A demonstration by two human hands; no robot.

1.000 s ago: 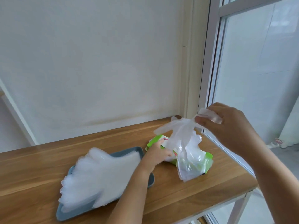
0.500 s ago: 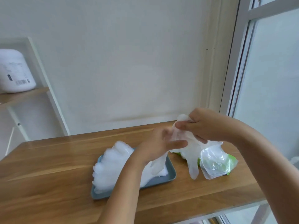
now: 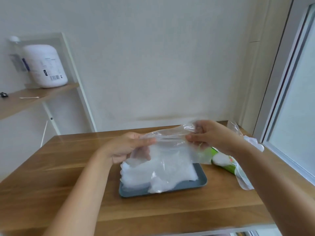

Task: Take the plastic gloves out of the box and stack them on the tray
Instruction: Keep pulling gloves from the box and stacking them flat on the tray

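green box (image 3: 226,165) half hidden, glove (image 3: 170,150) blurred

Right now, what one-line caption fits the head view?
Left hand and right hand hold a plastic glove stretched above the glove pile on the grey tray, green box alongside.

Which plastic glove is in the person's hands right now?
The clear glove stretched between the left hand and right hand above the tray; the other gloves lie piled on it.
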